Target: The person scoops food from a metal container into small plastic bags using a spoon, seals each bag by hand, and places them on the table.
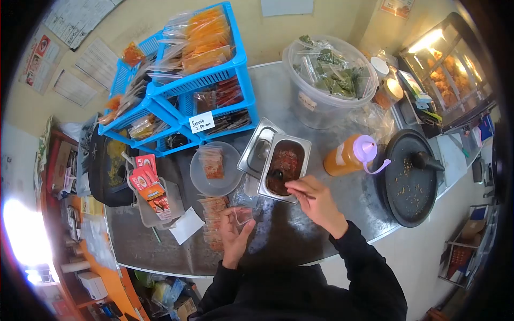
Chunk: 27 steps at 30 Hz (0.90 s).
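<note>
My right hand (316,200) is closed on the handle of a spoon, whose bowl dips into dark red sauce in a steel container (286,163). My left hand (235,232) pinches a small clear plastic bag (243,215), held open below and left of the container. More clear bags (247,193) lie just above it on the table. Beside my left hand, filled sachets (214,219) form an overlapping column. A round plastic lid (216,181) holds more filled sachets.
Blue baskets (225,75) of packets stand at the back left, a tub of green leaves (334,75) at the back. An orange sauce bottle (348,155) and a stone mortar (409,187) are on the right. A box of red cards (160,200) sits left.
</note>
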Each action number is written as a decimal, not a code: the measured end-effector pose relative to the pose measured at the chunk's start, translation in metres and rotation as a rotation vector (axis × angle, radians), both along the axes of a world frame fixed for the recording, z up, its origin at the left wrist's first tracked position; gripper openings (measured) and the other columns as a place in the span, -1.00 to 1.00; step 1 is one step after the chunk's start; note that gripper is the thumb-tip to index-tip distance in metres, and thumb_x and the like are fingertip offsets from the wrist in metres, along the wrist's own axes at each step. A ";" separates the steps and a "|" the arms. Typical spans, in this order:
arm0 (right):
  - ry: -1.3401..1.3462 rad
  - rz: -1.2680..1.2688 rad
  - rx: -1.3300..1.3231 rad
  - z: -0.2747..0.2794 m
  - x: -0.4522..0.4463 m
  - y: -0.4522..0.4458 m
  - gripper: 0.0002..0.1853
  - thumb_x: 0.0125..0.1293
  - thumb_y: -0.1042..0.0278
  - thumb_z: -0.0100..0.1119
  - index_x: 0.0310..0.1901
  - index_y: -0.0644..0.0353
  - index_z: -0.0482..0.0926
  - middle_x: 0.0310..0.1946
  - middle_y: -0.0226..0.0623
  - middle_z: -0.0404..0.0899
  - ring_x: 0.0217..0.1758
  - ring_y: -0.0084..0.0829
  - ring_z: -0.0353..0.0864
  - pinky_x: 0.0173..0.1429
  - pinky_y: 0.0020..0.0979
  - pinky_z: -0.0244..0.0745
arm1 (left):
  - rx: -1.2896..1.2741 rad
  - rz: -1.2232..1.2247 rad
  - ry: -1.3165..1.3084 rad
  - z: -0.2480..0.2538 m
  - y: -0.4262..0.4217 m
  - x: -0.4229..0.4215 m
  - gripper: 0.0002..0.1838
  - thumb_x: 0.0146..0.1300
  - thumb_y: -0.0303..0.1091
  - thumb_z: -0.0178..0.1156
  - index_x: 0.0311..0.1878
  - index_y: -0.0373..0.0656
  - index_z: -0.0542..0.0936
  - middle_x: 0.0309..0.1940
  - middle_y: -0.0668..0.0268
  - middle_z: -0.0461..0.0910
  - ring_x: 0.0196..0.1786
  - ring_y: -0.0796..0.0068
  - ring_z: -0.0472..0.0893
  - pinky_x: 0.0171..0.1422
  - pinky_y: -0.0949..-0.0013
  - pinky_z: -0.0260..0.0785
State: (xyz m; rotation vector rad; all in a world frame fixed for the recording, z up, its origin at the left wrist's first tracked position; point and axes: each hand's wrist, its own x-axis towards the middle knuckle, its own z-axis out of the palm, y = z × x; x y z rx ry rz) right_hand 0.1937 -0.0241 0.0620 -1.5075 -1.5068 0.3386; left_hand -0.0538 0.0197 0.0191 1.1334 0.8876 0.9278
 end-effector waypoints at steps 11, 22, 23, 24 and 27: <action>-0.165 -0.022 -0.164 -0.022 0.020 0.021 -0.69 0.03 0.62 0.31 -0.14 0.14 0.67 -0.27 -0.31 0.62 -0.12 -0.17 0.64 -0.03 -0.21 0.58 | 0.015 -0.091 0.094 -0.013 0.013 0.002 -0.42 0.25 -0.45 0.47 0.30 -0.22 0.47 0.12 0.24 0.58 0.20 0.42 0.56 0.37 0.32 0.36; -0.418 -0.016 -0.097 -0.018 0.039 0.035 -0.76 0.04 0.52 0.39 -0.19 0.15 0.71 -0.27 -0.38 0.68 -0.21 -0.20 0.61 -0.14 -0.20 0.52 | -0.028 -0.126 0.132 -0.017 0.017 0.003 -0.39 0.22 -0.52 0.47 0.34 -0.25 0.49 0.11 0.25 0.61 0.22 0.43 0.57 0.40 0.33 0.35; -0.479 -0.001 -0.089 -0.021 0.042 0.039 -0.77 0.05 0.51 0.39 -0.20 0.15 0.71 -0.29 -0.38 0.68 -0.22 -0.20 0.61 -0.14 -0.20 0.52 | -0.032 -0.129 0.137 -0.014 0.017 0.004 -0.39 0.22 -0.52 0.47 0.34 -0.25 0.49 0.11 0.25 0.61 0.22 0.43 0.57 0.40 0.33 0.35; -0.538 0.015 -0.081 -0.022 0.043 0.041 -0.79 0.07 0.51 0.40 -0.20 0.15 0.71 -0.30 -0.38 0.67 -0.23 -0.20 0.60 -0.14 -0.20 0.52 | -0.038 -0.132 0.142 -0.012 0.017 0.005 -0.39 0.22 -0.52 0.47 0.34 -0.25 0.49 0.11 0.25 0.61 0.23 0.43 0.57 0.41 0.33 0.34; -0.633 0.056 -0.122 -0.021 0.039 0.037 -0.83 0.15 0.48 0.41 -0.19 0.14 0.72 -0.36 -0.35 0.67 -0.29 -0.21 0.60 -0.16 -0.22 0.52 | -0.023 -0.134 0.143 -0.012 0.017 0.004 -0.40 0.20 -0.51 0.48 0.32 -0.24 0.52 0.14 0.25 0.59 0.27 0.40 0.55 0.43 0.32 0.32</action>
